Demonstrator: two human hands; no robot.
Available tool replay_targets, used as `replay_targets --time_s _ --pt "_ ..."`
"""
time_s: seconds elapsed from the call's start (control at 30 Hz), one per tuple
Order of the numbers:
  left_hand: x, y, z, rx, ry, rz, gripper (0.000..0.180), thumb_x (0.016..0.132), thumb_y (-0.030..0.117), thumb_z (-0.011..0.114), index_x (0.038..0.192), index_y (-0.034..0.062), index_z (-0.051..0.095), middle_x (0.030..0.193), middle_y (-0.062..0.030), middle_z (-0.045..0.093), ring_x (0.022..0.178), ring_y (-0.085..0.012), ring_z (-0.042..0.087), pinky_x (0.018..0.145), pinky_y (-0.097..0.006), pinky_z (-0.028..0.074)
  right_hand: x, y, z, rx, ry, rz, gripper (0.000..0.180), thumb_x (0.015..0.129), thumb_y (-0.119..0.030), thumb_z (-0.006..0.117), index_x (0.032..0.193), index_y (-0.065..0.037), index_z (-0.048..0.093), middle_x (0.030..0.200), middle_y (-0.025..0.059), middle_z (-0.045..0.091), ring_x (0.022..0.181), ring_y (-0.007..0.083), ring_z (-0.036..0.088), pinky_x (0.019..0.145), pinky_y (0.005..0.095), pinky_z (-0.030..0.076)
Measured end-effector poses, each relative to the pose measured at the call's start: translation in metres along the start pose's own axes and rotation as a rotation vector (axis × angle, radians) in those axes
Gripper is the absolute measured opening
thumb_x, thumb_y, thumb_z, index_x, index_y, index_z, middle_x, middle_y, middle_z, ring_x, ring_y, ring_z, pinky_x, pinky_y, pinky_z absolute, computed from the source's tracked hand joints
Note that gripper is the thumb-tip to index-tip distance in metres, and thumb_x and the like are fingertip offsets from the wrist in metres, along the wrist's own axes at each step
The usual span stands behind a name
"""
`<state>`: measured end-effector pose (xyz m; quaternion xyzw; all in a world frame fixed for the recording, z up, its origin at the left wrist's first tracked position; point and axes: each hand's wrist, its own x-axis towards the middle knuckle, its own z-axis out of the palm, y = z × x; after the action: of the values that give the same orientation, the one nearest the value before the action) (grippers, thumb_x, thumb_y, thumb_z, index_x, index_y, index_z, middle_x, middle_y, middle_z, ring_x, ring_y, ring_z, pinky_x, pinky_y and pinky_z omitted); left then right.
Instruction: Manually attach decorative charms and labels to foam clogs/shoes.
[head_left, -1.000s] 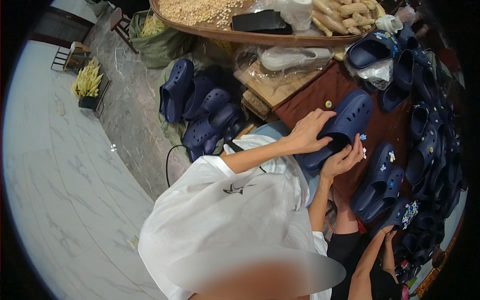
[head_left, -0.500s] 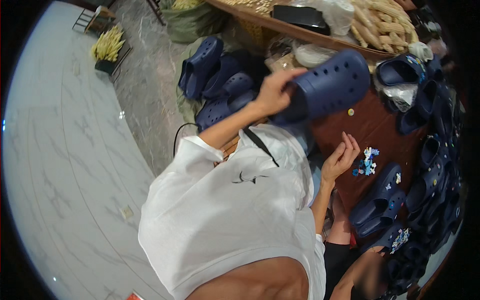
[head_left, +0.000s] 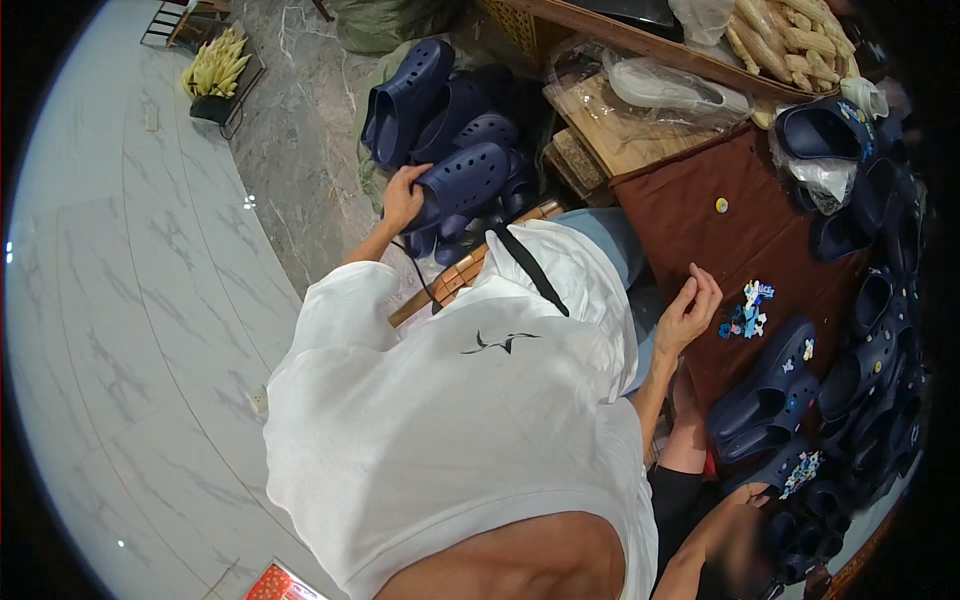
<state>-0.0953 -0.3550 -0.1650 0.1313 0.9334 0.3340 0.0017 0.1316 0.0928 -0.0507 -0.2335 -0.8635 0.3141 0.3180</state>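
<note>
Bright, fairly even light fills the middle of the view, with soft grey shading in the folds of the shirt (head_left: 450,420). The pale tiles (head_left: 150,350) carry small white glints, and their seams bow toward the black rim. Plastic (head_left: 690,95) shines; the clogs (head_left: 865,365) at right sink into shadow. A blurred patch (head_left: 742,558) smears the lower right.

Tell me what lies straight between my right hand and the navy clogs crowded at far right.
In the head view, a cluster of blue-and-white charms lies on the brown cloth between your right hand and those navy clogs.
</note>
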Motion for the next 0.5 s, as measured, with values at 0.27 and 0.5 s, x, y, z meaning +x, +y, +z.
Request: replay_targets --time_s 0.27,0.5 --pt "-0.002 0.008 0.105 -0.012 -0.014 -0.215 0.047 0.080 0.003 0.052 0.124 0.0097 0.066 0.104 -0.0217 0.059 0.098 -0.0388 0.061 0.091 -0.044 0.048 -0.004 0.007 -0.005 -0.074 0.002 0.043 0.020 0.098 -0.010 0.055 0.108 -0.003 0.070 0.108 0.0139 0.061 0.103 0.0288 0.059 0.090 0.0386 0.047" --pt "0.011 0.003 0.178 0.004 0.044 -0.331 0.048 0.081 0.000 0.051 0.126 0.0051 0.064 0.107 -0.0244 0.056 0.103 -0.0412 0.058 0.095 -0.043 0.046 -0.017 0.003 -0.010 -0.087 0.003 0.131 0.020 0.098 -0.009 0.054 0.109 -0.002 0.069 0.109 0.0142 0.060 0.104 0.0280 0.059 0.090 0.0376 0.048"
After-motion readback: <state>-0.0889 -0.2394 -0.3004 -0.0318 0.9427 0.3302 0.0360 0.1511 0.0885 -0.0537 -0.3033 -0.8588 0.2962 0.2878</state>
